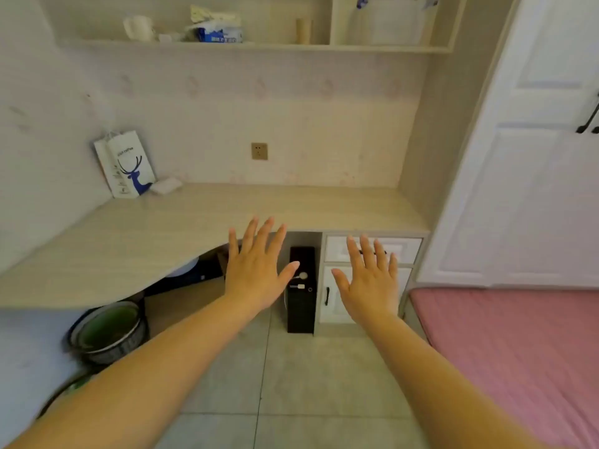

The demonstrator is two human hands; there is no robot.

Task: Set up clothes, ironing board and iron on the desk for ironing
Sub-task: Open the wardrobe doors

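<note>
i see my left hand (256, 270) and right hand (369, 280) spread flat, holding nothing, in front of the pale wood-grain desk (194, 218).

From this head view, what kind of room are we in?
Most likely a bedroom with a built-in study corner. A bed with a pink sheet sits at right beside a white panelled wardrobe door; a fitted desk runs along the wall under a shelf. Both hands, left hand and right hand, hold nothing.
</note>
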